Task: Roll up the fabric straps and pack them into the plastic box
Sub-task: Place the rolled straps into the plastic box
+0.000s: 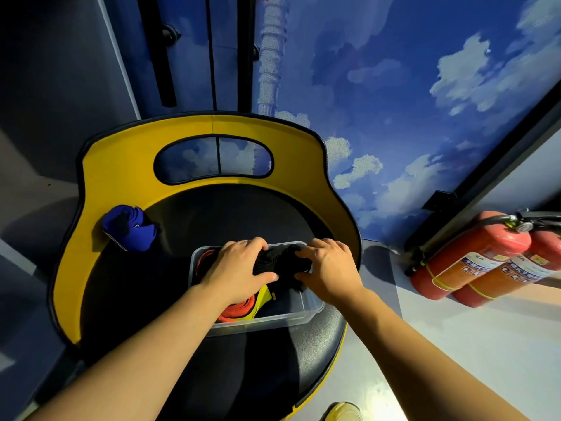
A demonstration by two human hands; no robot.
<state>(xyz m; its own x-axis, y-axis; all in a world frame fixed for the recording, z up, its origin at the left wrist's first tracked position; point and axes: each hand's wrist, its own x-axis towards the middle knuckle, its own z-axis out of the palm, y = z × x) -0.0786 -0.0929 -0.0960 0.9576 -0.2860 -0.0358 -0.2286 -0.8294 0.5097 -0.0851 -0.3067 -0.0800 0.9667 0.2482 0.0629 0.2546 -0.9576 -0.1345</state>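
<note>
hands (236,268) (329,270) grip black strap (280,259) over box (306,311) on black seat (230,217), sky-painted wall (409,86) behind.

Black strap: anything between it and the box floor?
Both hands, left and right, hold the black strap over the plastic box. An orange strap fills the box's left side; the right side looks free.

I see both hands over clear plastic box (306,311) on black seat of yellow-backed chair (121,165). Left hand (236,268) and right hand (329,268) grip black strap bundle (280,259) above box. Orange strap (239,309) lies inside. Blue strap roll (130,227) sits on seat, left. Two red extinguishers (473,259) on floor, right.
</note>
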